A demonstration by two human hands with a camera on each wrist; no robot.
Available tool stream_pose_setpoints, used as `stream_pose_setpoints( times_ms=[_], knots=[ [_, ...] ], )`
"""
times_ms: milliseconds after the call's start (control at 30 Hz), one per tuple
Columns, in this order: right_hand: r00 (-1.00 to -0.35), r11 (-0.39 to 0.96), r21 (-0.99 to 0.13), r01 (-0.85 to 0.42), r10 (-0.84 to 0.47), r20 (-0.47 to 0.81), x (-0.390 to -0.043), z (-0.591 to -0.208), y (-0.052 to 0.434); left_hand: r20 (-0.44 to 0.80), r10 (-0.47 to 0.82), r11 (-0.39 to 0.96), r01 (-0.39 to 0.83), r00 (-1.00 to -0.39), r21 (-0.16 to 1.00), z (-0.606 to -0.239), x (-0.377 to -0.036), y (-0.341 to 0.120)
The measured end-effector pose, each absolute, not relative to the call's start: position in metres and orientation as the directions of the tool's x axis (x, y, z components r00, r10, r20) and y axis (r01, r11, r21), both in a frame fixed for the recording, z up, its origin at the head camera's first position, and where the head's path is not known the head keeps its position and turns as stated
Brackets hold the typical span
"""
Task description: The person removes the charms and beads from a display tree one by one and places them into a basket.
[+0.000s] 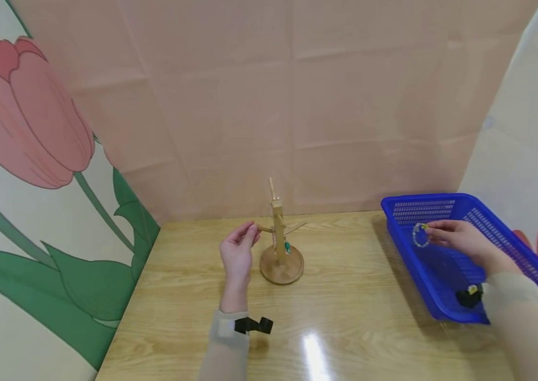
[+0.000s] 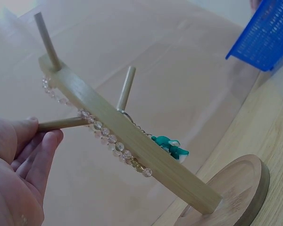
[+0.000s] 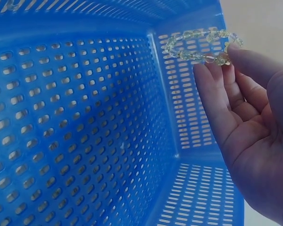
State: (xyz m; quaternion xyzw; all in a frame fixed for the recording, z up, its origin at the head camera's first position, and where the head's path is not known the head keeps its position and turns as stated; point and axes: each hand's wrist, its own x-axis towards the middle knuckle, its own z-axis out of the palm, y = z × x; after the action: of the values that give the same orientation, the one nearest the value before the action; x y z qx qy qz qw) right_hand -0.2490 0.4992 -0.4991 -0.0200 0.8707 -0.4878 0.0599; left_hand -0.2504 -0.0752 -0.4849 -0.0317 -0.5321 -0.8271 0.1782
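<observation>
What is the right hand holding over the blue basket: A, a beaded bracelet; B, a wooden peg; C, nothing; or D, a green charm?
A: the right hand pinches a beaded bracelet at its fingertips, above the blue basket.

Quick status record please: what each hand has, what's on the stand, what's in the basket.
left hand: pinches the side peg of the wooden stand
right hand: holds a clear bead bracelet at the fingertips, above the blue basket
on the stand: a bead strand and a chain with a teal charm
basket contents: no other item visible inside
surface: wooden table
</observation>
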Motion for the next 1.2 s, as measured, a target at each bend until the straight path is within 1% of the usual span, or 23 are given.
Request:
stream_pose_setpoints(
  times_ms=[167, 567, 767, 1000, 1200],
  knots=[
    [-0.992, 0.527, -0.850, 0.017, -0.099, -0.081, -0.250, -0.499, 0.501, 0.229, -0.263, -0.380, 0.319, -0.937, 0.868, -0.485, -0.251, -0.075],
    [-0.991, 0.680, -0.733, 0.010, -0.093, -0.099, -0.249, -0.506, 0.499, 0.221, -0.259, -0.371, 0.308, -0.940, 0.876, -0.484, -0.250, -0.075],
    [-0.992, 0.670, -0.743, 0.000, -0.092, -0.083, -0.252, -0.509, 0.495, 0.229, -0.260, -0.374, 0.317, -0.938, 0.872, -0.487, -0.251, -0.075],
    [-0.986, 0.702, -0.712, 0.033, -0.095, -0.140, -0.260, -0.516, 0.491, 0.249, -0.267, -0.369, 0.337, -0.931, 0.866, -0.490, -0.251, -0.074],
    [-0.987, 0.731, -0.683, 0.011, -0.101, -0.123, -0.268, -0.517, 0.492, 0.247, -0.274, -0.358, 0.337, -0.930, 0.871, -0.487, -0.252, -0.075]
  ],
)
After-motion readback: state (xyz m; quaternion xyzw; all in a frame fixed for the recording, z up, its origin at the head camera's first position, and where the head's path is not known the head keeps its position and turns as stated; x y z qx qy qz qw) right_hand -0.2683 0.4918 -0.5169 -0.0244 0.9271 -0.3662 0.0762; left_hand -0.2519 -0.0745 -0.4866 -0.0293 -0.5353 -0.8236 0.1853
